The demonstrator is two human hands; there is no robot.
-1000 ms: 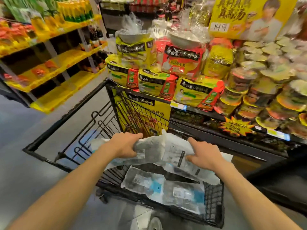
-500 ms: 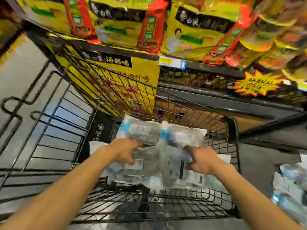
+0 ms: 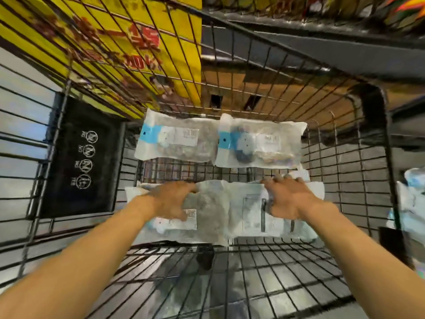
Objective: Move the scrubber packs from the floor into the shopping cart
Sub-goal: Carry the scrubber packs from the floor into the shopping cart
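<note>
The black wire-mesh shopping cart (image 3: 345, 272) fills the view, seen from above. Behind its far wall stands a yellow display board with red print (image 3: 128, 42), and a black plastic panel with white round symbols (image 3: 85, 157) sits on the cart's left side. Outside the cart at the right edge, more clear packs (image 3: 411, 192) are partly visible. On the cart floor against the far wall lie two clear plastic scrubber packs with blue header strips (image 3: 259, 143), side by side and touching. Nearer the camera, a bundle of clear plastic scrubber packs (image 3: 220, 215) is low inside the cart; whether it rests on the floor cannot be told. The left hand (image 3: 170, 201) grips its left part with curled fingers, and the right hand (image 3: 287, 201) grips its right part likewise.
</note>
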